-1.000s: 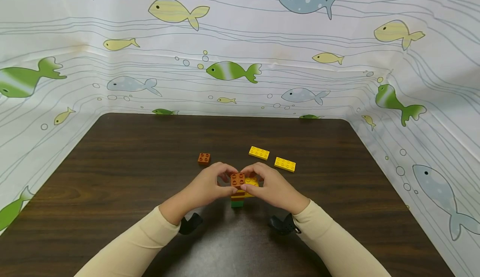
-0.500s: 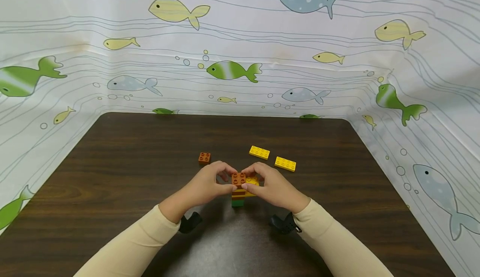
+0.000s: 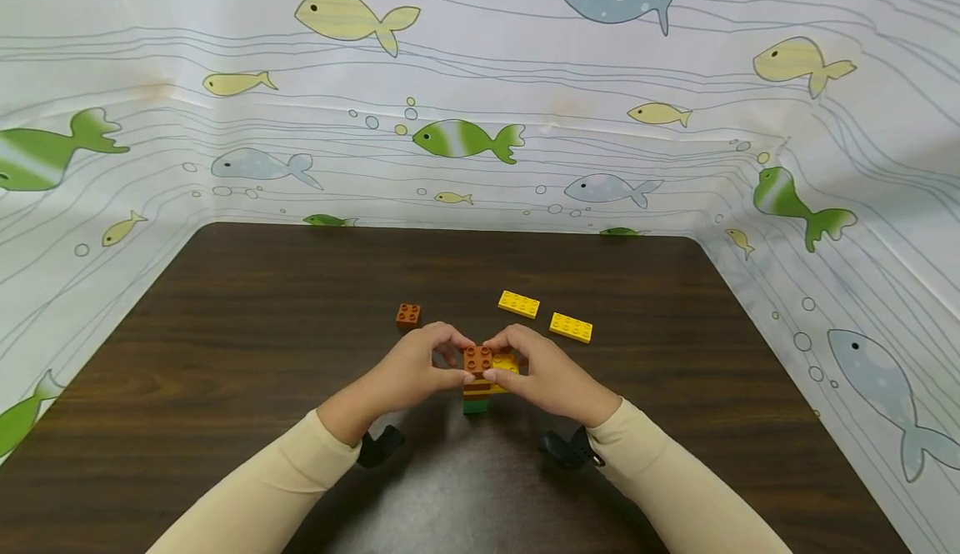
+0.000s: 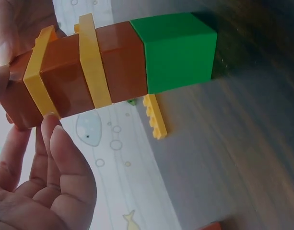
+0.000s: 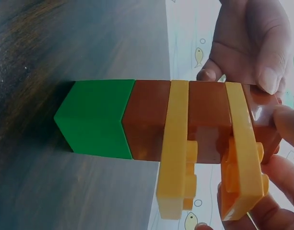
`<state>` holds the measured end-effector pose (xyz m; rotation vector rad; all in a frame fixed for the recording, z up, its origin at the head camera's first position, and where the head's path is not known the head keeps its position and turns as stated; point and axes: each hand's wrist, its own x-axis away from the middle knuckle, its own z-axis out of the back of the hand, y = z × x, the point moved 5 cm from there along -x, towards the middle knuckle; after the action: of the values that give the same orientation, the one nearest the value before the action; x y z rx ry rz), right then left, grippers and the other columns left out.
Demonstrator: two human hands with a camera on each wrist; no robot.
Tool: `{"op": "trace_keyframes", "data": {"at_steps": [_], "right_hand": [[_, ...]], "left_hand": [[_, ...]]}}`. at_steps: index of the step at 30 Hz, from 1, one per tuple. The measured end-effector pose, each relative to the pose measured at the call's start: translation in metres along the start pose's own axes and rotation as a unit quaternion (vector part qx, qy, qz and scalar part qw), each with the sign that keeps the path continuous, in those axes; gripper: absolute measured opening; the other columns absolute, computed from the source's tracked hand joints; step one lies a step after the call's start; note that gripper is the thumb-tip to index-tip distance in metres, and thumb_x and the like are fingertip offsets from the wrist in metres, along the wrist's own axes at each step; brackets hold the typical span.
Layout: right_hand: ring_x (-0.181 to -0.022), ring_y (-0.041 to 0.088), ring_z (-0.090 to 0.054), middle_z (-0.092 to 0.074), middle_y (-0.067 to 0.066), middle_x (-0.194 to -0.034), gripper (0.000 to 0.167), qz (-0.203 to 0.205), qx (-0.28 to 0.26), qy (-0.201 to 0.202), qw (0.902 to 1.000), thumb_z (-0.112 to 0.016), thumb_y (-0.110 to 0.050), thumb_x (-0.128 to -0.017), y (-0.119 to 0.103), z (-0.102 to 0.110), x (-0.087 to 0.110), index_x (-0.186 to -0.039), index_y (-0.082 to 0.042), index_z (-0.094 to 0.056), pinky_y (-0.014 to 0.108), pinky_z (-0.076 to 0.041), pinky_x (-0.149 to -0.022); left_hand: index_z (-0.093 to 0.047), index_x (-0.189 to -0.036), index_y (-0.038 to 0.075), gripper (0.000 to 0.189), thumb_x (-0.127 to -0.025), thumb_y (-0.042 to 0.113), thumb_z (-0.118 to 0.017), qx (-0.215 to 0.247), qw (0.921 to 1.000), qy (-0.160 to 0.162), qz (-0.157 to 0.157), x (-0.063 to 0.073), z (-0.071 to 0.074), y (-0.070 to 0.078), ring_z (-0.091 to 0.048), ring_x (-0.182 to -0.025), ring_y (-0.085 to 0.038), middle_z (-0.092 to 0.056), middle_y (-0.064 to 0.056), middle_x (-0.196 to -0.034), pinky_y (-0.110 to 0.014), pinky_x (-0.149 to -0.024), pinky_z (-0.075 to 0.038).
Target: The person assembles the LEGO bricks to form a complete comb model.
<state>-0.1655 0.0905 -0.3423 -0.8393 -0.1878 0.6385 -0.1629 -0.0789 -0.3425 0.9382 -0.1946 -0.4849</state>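
Between my hands stands a toy brick tower on the table. Its base is a green block; above it brown bricks alternate with a lower yellow plate and an upper yellow plate, both jutting out to the right. The top brown brick shows its studs. My left hand pinches this brick from the left, thumb in front and index finger behind, with another fingertip at the upper plate's edge in the left wrist view. From the right, my right hand pinches the same brick, fingers partly hidden behind the upper plate.
A loose brown brick lies beyond my left hand. Two loose yellow plates, one farther back and one to the right, lie beyond my right hand. A fish-patterned sheet encloses the dark wooden table at back and sides.
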Motion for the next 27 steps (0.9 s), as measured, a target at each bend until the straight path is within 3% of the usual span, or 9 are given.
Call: {"op": "trace_keyframes", "data": {"at_steps": [10,17,27], "right_hand": [[-0.098,0.015,-0.055,-0.059,0.000,-0.110,0.033,0.006,-0.017,0.005,0.9998,-0.070,-0.022,-0.090,0.006,0.000,-0.001,-0.118,-0.010,-0.060,0.037,-0.047,-0.090],[-0.106,0.021,-0.055,-0.059,0.005,-0.117,0.038,-0.009,-0.073,0.005,0.9973,-0.066,-0.028,-0.092,0.020,0.002,-0.002,-0.123,-0.008,-0.058,0.045,-0.045,-0.092],[-0.110,0.026,-0.054,-0.060,0.010,-0.121,0.041,-0.049,-0.099,0.054,0.9924,-0.061,-0.030,-0.095,0.050,0.014,-0.007,-0.126,-0.003,-0.056,0.041,-0.044,-0.090]], "left_hand": [[-0.063,-0.113,0.005,0.033,-0.084,0.014,-0.075,0.091,0.9935,0.001,0.069,-0.001,-0.004,-0.014,-0.056,-0.084,-0.024,-0.062,-0.006,-0.091,-0.033,-0.062,-0.045],[-0.062,-0.113,0.003,0.034,-0.083,0.013,-0.075,0.116,0.9903,0.013,0.075,0.001,-0.006,-0.014,-0.055,-0.085,-0.022,-0.061,-0.007,-0.092,-0.033,-0.064,-0.046],[-0.061,-0.116,0.003,0.037,-0.084,0.015,-0.075,0.129,0.9889,0.021,0.071,0.002,-0.009,-0.015,-0.056,-0.084,-0.020,-0.062,-0.007,-0.092,-0.034,-0.065,-0.046]]}}
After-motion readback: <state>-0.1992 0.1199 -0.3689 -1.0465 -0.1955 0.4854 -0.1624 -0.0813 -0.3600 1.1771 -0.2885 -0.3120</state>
